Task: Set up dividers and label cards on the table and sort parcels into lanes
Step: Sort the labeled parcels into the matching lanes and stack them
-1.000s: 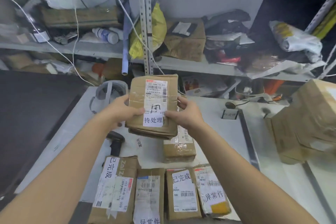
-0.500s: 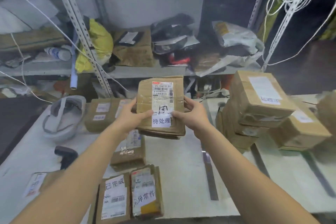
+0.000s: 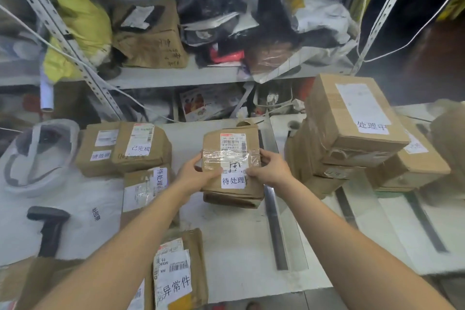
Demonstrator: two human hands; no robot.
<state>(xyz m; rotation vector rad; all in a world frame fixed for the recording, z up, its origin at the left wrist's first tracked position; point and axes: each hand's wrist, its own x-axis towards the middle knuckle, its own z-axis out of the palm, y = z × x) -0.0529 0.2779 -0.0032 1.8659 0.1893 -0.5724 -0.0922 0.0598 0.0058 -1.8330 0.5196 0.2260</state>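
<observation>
I hold a brown cardboard parcel with a shipping label and a white sticker reading 待处理, low over the middle of the white table. My left hand grips its left edge and my right hand grips its right edge. A dark metal divider strip lies on the table just right of the parcel. Two more divider strips lie further right. Whether the parcel's underside touches the table is hidden.
Labelled parcels lie at the left and near the front edge. A stack of boxes stands at the right. A barcode scanner and a white holder sit at the far left. Cluttered shelves rise behind.
The parcel has come down from chest height and moved right, toward the table beside the divider strip. My view has swung right, so the box stack is now close. Both hands keep their grip.
</observation>
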